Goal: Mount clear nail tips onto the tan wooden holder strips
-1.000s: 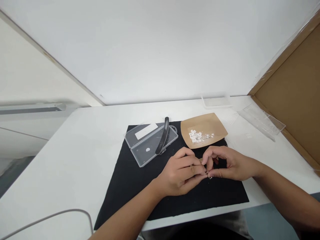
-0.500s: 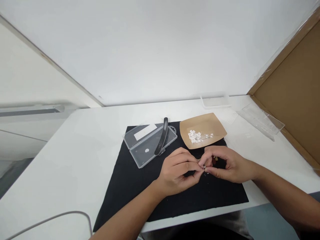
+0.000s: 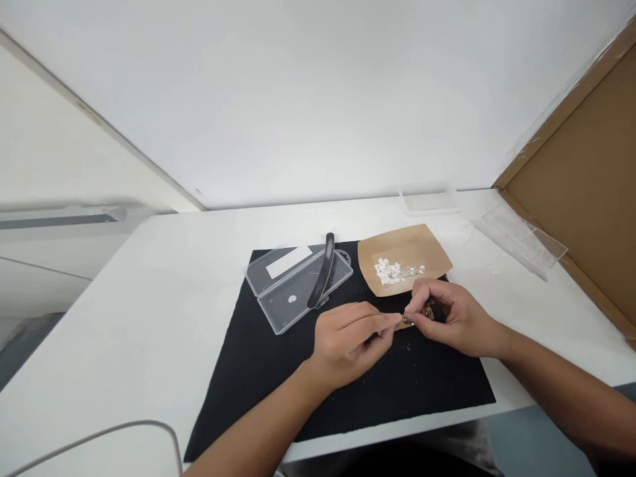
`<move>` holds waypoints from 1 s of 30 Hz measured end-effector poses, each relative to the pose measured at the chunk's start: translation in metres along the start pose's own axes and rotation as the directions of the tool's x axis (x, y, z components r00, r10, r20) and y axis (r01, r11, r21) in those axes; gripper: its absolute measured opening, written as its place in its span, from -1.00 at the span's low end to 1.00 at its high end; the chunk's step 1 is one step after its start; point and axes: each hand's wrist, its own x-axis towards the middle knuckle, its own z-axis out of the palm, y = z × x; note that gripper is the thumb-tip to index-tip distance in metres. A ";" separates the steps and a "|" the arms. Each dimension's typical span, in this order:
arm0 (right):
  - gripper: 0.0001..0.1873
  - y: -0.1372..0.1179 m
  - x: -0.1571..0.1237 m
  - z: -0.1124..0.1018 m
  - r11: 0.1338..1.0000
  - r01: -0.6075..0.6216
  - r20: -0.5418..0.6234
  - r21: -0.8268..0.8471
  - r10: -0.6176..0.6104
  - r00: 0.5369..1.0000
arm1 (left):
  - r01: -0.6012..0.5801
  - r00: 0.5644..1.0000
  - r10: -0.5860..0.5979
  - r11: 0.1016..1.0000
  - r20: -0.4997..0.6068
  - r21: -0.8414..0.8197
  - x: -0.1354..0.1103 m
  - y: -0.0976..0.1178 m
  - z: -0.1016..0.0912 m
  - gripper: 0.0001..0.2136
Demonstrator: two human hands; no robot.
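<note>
Over the black mat point(image 3: 397, 391), my left hand point(image 3: 350, 341) and my right hand point(image 3: 454, 321) meet fingertip to fingertip. Both are pinched closed at a small shiny metal piece point(image 3: 406, 320), too small to name and partly covered by the fingers. Some gold-coloured bits point(image 3: 429, 312) show by my right fingers. Just beyond my right hand is a brown paper tray point(image 3: 432, 248) with a pile of small white pieces point(image 3: 388, 271) and a few shiny bits. A few tiny specks lie on the mat below my hands.
Left of my hands lies an opened clear plastic case point(image 3: 283, 316) with a curved black strip point(image 3: 322, 271) across it. A clear shallow box point(image 3: 430, 202) stands at the back. Clear plastic pieces point(image 3: 521, 238) lie near the cardboard panel point(image 3: 586, 172) on the right. A grey cable point(image 3: 119, 427) loops at front left.
My right hand has shifted slightly up, and my left fingers have straightened and pressed closer together. More of the shiny metal and gold-coloured bits shows between my hands.
</note>
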 end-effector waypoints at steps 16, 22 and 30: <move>-0.86 -0.003 0.003 -0.039 0.851 0.102 0.124 -0.515 -0.043 0.991 | 0.146 0.989 -0.148 0.987 0.028 0.073 -0.001 -0.012 -0.003 -0.95; -0.83 -0.009 0.001 -0.035 0.858 0.109 0.284 -0.501 0.045 0.958 | 0.119 0.992 -0.122 0.972 0.005 0.205 0.001 -0.025 0.004 -0.91; -0.85 -0.004 0.001 -0.031 0.828 0.177 0.309 -0.533 -0.004 0.951 | 0.163 0.985 -0.173 0.899 -0.012 0.406 0.003 -0.040 0.014 -0.85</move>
